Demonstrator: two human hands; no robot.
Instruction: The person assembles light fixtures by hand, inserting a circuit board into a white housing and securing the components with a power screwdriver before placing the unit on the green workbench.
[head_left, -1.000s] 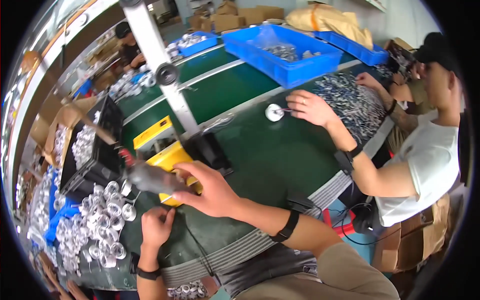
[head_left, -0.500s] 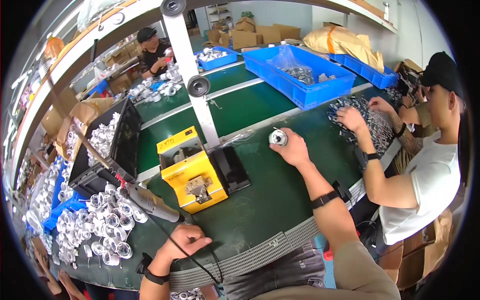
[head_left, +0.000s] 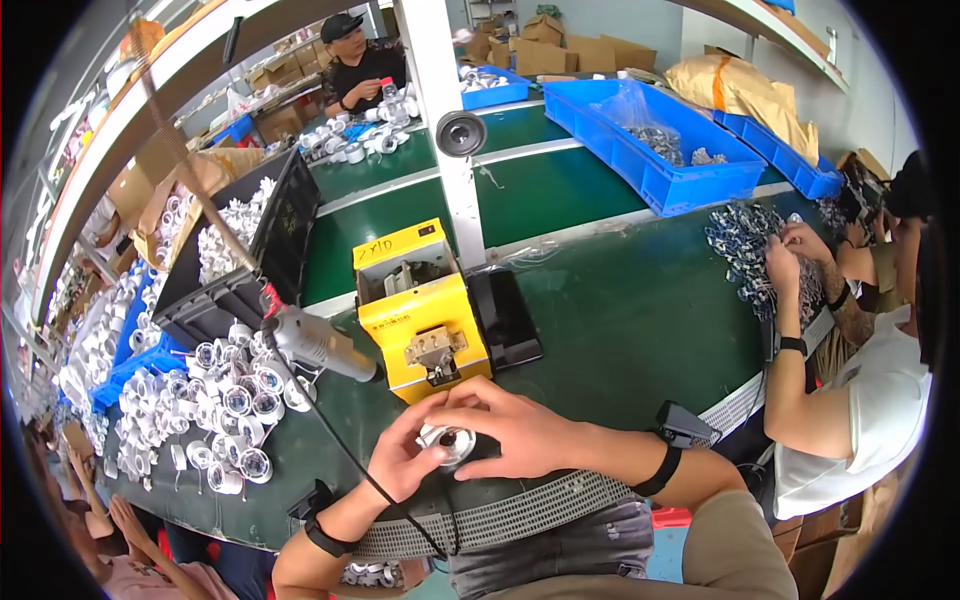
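Note:
Above the near edge of the green bench, my left hand (head_left: 402, 458) and my right hand (head_left: 522, 432) hold a small round white and silver lamp housing (head_left: 455, 446) between them. Its dark round centre faces up. The fingers of both hands curve around its rim, and part of the rim is hidden behind them. Just beyond my hands stands a yellow bench machine (head_left: 430, 325) with a metal fixture on its front. A grey electric screwdriver (head_left: 322, 345) hangs left of the machine, and its black cord passes in front of my left wrist.
White lamp housings (head_left: 232, 415) lie piled at the left, near a black crate (head_left: 245, 270) of white parts. A dark flat box (head_left: 505, 318) adjoins the machine. Blue bins (head_left: 665, 185) stand beyond. At the right, a co-worker's hands (head_left: 790, 255) handle a wire heap (head_left: 740, 245); another person sits across.
My right hand has brought the lamp housing from the middle of the bench back toward me. My left hand has moved right and now grips it too. The view has shifted left.

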